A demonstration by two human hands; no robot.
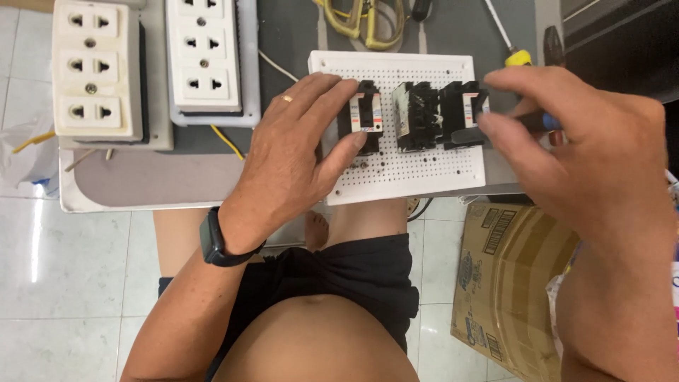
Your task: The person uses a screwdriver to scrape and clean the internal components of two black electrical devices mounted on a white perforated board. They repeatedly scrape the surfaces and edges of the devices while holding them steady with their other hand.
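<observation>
- The grey table spans the upper part of the view, its near edge over the person's lap; a cardboard box stands on the tiled floor to the right.
- The white perforated board lies at the table's near edge, partly overhanging it, and carries three black breakers in a row.
- Two cream socket blocks lie on the table to the left: the left socket block and the second socket block, each with three outlets.
- The right hand hovers over the board's right end. Its thumb and fingers are pinched together around a screwdriver with a blue handle, whose dark shaft points at the right breaker.
- The left hand rests flat on the board's left part, fingers spread a little. The forefinger lies along the top of the left breaker and the thumb presses its lower edge, so the breaker sits lightly gripped between them. A ring is on one finger, and a black watch on the wrist.
- The middle breaker stands untouched between the other two.
- A second screwdriver with a yellow collar lies beyond the board, near yellow-handled pliers.
</observation>
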